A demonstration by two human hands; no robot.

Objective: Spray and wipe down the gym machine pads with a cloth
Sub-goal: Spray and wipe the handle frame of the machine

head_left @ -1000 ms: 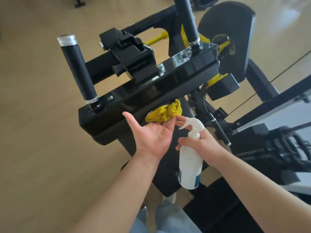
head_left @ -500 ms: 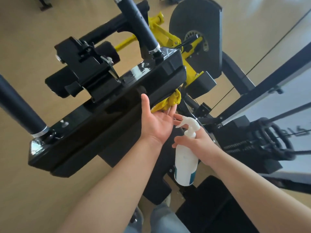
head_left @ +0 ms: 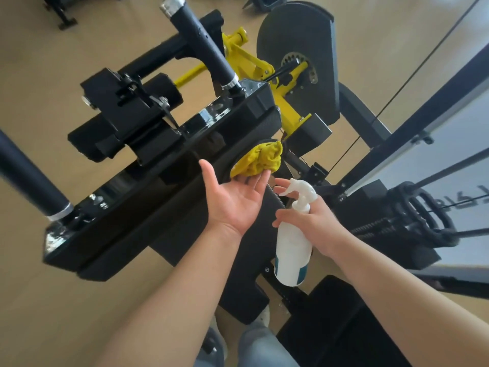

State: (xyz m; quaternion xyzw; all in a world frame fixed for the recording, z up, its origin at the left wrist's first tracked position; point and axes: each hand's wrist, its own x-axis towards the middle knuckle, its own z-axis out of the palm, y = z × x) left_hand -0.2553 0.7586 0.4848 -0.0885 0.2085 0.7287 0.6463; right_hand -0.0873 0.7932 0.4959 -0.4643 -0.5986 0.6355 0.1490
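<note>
Cloth lies bunched, touching the straight fingers of the left hand.

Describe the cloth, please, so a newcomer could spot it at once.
Find the long black pad crossing the picture's middle. At its right end, touching the open left hand, is the cloth. It is crumpled fabric, unlike the rigid yellow frame above.

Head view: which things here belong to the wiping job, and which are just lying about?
In the job:
- yellow cloth, touched by the left hand
- black pad that it lies against
- spray bottle, gripped by the right hand

Just there:
- black handle post
- yellow lever
- round black cover
- wooden floor
</note>
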